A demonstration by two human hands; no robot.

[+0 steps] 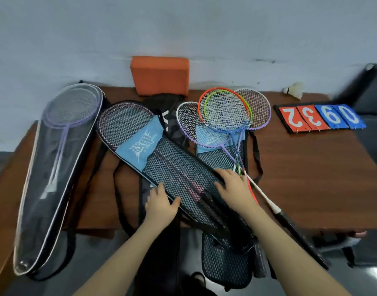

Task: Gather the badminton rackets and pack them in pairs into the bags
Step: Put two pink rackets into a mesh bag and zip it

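Both hands rest on the mesh bag (pixel 166 159), which lies diagonally across the table (pixel 300 167) and holds a pair of rackets. The left hand (pixel 161 201) grasps the bag's near edge, thumb over the top and fingers apparently curled beneath. The right hand (pixel 233 186) lies flat on the mesh with fingers spread, pressing rather than grasping.

The bag's long axis runs from the head end at upper left to the handle end at lower right, which overhangs the table edge between the forearms. Both hands sit on the handle half; whether that end is closed cannot be told.

Just right of the right hand lie the loose rackets (pixel 226 116), four overlapping heads pointing away and shafts converging toward that hand. They rest on a second mesh bag (pixel 221 154). The right hand is the nearer one, touching or nearly touching their shafts.

At far left a clear bag (pixel 55 167) already holds a purple pair. Judged from this, two pairs remain to pack.

An orange block (pixel 159 74), a scoreboard (pixel 318 117) and a shuttlecock (pixel 294 90) stand farther back.
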